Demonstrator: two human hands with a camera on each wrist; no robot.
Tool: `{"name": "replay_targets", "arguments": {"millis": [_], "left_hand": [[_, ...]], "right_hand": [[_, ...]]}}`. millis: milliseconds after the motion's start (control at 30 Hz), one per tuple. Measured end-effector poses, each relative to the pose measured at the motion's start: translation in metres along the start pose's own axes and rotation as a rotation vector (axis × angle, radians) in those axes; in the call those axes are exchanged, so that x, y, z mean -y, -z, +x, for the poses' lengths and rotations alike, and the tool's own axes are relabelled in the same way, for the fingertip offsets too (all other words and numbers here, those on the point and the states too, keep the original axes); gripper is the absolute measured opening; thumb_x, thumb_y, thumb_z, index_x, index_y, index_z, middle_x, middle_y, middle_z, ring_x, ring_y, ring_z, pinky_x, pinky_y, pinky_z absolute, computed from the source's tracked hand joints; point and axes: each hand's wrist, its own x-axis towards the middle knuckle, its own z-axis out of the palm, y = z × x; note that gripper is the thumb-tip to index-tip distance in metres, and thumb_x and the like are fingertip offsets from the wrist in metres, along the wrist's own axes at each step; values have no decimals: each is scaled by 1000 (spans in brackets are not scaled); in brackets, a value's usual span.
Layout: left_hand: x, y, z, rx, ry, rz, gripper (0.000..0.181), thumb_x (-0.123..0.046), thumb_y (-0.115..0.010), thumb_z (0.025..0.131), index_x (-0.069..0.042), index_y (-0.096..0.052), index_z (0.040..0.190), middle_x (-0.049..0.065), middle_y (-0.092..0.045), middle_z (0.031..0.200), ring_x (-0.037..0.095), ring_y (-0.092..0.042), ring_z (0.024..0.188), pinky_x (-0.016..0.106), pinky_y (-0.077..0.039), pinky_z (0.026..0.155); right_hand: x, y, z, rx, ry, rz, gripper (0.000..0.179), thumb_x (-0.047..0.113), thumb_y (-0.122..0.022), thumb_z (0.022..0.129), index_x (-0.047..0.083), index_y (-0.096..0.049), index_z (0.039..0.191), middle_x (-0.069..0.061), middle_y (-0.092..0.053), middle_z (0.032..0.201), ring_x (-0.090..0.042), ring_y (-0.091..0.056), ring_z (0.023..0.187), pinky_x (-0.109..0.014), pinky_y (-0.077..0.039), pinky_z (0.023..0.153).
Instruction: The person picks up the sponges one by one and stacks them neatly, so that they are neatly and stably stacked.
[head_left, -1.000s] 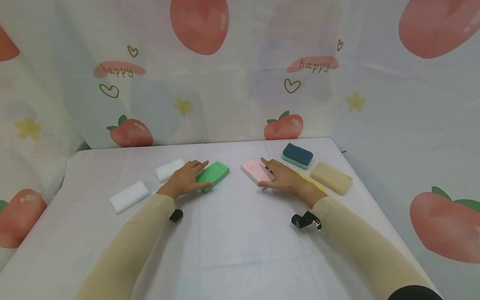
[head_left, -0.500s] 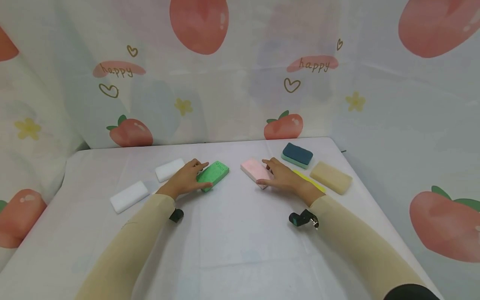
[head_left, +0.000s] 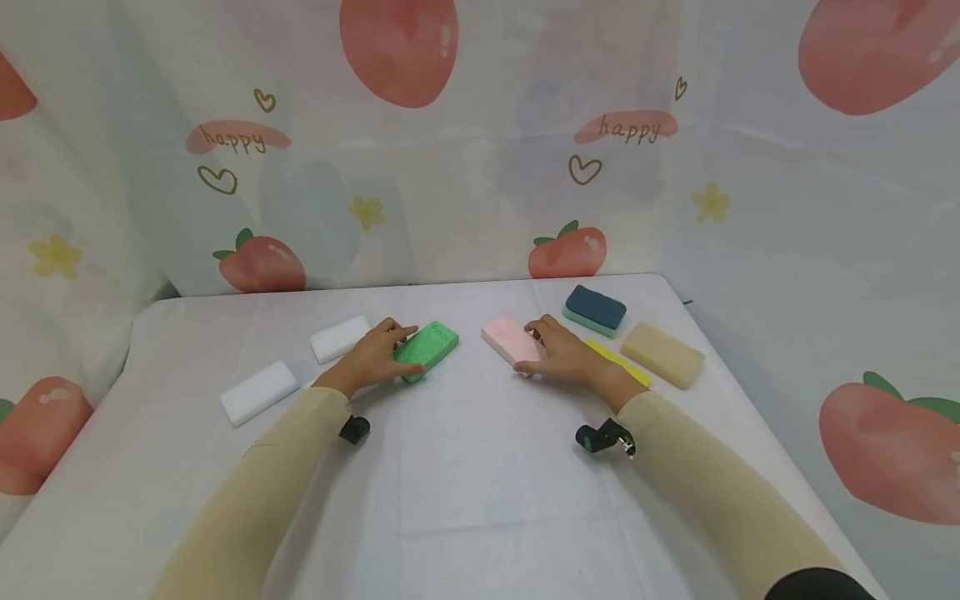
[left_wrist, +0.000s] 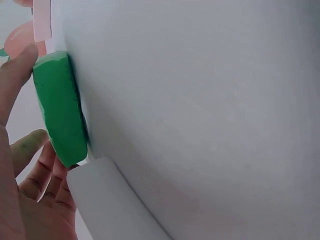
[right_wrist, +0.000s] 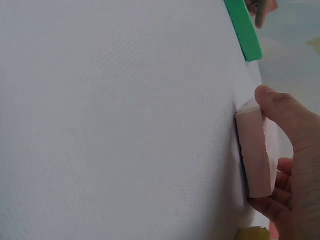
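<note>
My left hand (head_left: 369, 360) holds a green sponge (head_left: 435, 343) left of the table's middle, its thumb at the near end. In the left wrist view the green sponge (left_wrist: 61, 112) lies flat, its far end against the other fingers (left_wrist: 37, 185). On the other side, my right hand (head_left: 566, 354) grips a pink sponge (head_left: 504, 337). Its thumb (right_wrist: 275, 100) presses one end of the pink sponge (right_wrist: 255, 150) in the right wrist view, and curled fingers wrap the opposite end. Both sponges rest on the cloth, partly hidden by the hands.
Two white sponges (head_left: 258, 393) lie beyond my left wrist, one partly covered. On the right are a dark blue and green sponge (head_left: 595, 310), a beige sponge (head_left: 662, 355) and a yellow one (head_left: 621, 363) half behind my hand. A printed curtain (head_left: 465, 192) hangs behind the white-covered table (head_left: 465, 492).
My right fingers have curled in from a spread pose and drawn closer round the pink sponge. The left hand and both sponges have hardly moved.
</note>
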Motion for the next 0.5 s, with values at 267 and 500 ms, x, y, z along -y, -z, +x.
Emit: {"name": "replay_targets", "arguments": {"millis": [267,500], "left_hand": [[-4,2,-1,3,18,-41,86,-46,-80,79,-7,-45,147,14,-51,123,24,-51,102,39,-48,92],[-3,1,-1,13,34,-74,83,-46,-80,79,-6,-49,144,15,-51,123,26,-51,105,40,-48,93]], "right_hand": [[5,0,-4,-8,-17,39,82,50,-75,81,4,-43,140,-14,-50,128,-26,-52,113,-45,-47,103],[4,-5,-2,-17,-60,68,82,50,-76,80,4,-44,140,-14,-51,128,-26,-53,112,-43,-48,103]]}}
